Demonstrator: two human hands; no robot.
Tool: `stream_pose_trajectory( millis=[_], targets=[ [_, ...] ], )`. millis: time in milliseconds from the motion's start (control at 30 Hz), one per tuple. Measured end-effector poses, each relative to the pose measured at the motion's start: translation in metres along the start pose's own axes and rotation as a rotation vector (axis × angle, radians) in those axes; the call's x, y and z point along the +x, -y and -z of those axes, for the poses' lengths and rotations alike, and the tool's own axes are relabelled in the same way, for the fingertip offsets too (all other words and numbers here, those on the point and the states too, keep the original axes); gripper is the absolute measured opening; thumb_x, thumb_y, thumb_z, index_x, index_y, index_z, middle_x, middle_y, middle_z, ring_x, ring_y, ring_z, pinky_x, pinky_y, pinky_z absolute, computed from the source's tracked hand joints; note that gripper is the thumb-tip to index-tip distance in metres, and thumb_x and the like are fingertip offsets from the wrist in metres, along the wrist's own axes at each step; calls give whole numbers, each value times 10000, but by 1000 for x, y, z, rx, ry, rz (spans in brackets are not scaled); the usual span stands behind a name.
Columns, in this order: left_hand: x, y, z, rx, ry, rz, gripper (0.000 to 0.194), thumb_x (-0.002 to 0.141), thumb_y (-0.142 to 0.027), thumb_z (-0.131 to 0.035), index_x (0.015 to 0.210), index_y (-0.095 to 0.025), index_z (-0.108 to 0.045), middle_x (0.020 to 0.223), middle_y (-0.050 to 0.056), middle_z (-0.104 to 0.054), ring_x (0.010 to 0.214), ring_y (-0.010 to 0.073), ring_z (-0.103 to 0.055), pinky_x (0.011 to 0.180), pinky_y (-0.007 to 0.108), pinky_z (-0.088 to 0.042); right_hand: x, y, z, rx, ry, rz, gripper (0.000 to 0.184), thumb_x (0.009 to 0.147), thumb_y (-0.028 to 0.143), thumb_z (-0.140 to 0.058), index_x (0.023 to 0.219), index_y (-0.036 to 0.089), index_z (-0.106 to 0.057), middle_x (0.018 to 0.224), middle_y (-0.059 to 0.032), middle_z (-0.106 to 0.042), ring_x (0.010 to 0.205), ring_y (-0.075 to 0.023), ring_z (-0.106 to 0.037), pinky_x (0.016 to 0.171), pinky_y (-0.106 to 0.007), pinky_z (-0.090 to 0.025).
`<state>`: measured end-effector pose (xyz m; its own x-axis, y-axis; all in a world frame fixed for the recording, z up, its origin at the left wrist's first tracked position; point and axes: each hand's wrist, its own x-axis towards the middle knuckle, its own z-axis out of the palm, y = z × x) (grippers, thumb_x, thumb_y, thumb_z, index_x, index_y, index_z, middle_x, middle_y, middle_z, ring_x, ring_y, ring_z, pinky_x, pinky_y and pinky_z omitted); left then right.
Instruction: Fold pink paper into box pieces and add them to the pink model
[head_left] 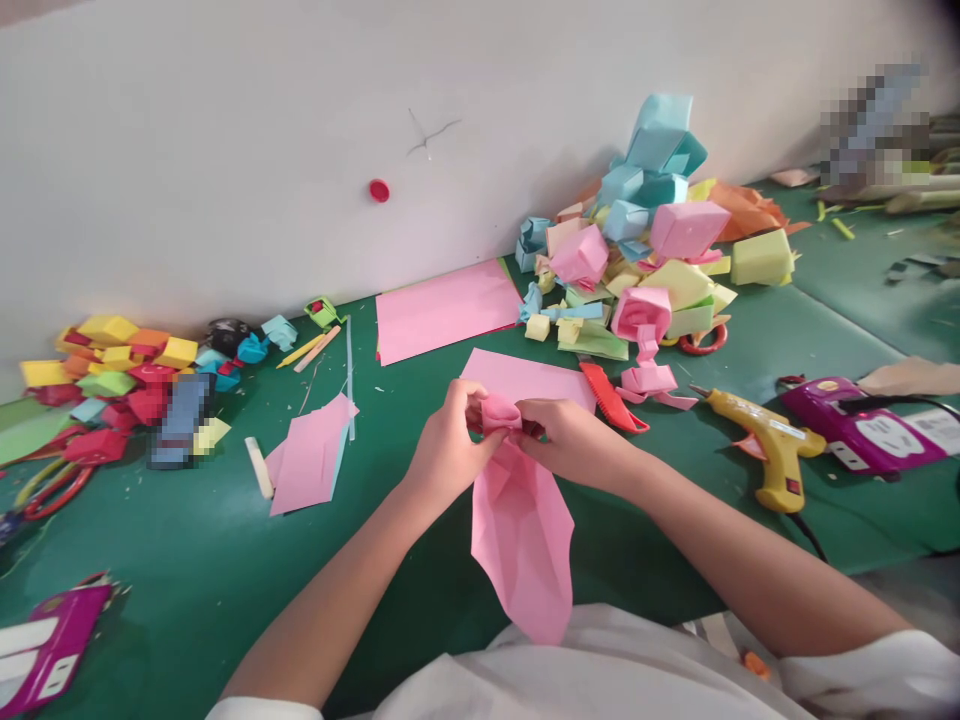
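Note:
A sheet of pink paper point(521, 540) hangs toward my body, its upper end gathered into a small folded lump. My left hand point(454, 435) pinches that lump from the left, thumb in front. From the other side my right hand point(559, 430) grips the same folds, fingers bent and partly hidden behind the paper. Just beyond my hands lies a flat pink sheet point(525, 375) on the green table point(390, 590). A red-handled cutter point(607, 395) rests beside its right end.
Folded paper pieces pile up at the back right point(630, 220) and far left point(112, 360). A yellow glue gun point(772, 440) with a cord and a purple box point(870, 425) lie right. Pink sheets point(450, 310) lie by the wall; cut pink paper point(311, 455) lies left.

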<state>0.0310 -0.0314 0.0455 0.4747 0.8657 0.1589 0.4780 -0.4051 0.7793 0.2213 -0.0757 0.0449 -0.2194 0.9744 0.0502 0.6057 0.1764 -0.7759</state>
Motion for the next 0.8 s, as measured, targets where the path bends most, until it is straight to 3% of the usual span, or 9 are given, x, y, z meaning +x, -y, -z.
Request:
stream_pose_trajectory(
  millis=[233, 367, 500, 633, 800],
  targets=[
    [2, 2, 2, -32, 117, 27, 537, 806, -200, -731, 1244, -273, -429, 1006, -4, -691, 823, 160, -693, 760, 284, -548, 2, -4, -2, 48, 15, -1, 211, 928, 240, -501, 728, 202, -560, 717, 8, -597, 632, -137, -494, 552, -263, -345],
    [2, -2, 5, 45, 198, 64, 447, 798, -224, -704, 1198, -270, -510, 975, -8, -691, 763, 165, -669, 681, 272, -525, 1, -2, -1, 63, 29, -41, 167, 905, 225, -511, 826, 194, -655, 763, -3, -650, 645, -146, -526, 552, -269, -361],
    [2, -7, 13, -34, 325, 74, 267, 837, -252, -636, 1102, -246, -598, 976, 10, -710, 833, 191, -688, 723, 289, -538, 0, 1, 2, 87, 24, -41, 168, 860, 181, -536, 898, 196, -699, 796, -6, -680, 666, -152, -554, 568, -271, -393],
    [2, -6, 17, 9, 308, 99, 102, 851, -314, -634, 900, -224, -628, 853, -1, -694, 760, 184, -659, 647, 271, -490, -1, 2, 3, 110, 35, -7, 159, 839, 166, -545, 889, 202, -691, 813, -10, -688, 698, -162, -581, 600, -276, -432],
    [2, -6, 13, 89, 269, 116, 150, 807, -324, -667, 763, -217, -571, 713, -31, -619, 655, 154, -571, 557, 241, -388, -3, 1, 4, 108, 87, 42, 165, 783, 125, -568, 874, 208, -677, 837, -20, -696, 733, -175, -612, 634, -283, -467]
  ],
)
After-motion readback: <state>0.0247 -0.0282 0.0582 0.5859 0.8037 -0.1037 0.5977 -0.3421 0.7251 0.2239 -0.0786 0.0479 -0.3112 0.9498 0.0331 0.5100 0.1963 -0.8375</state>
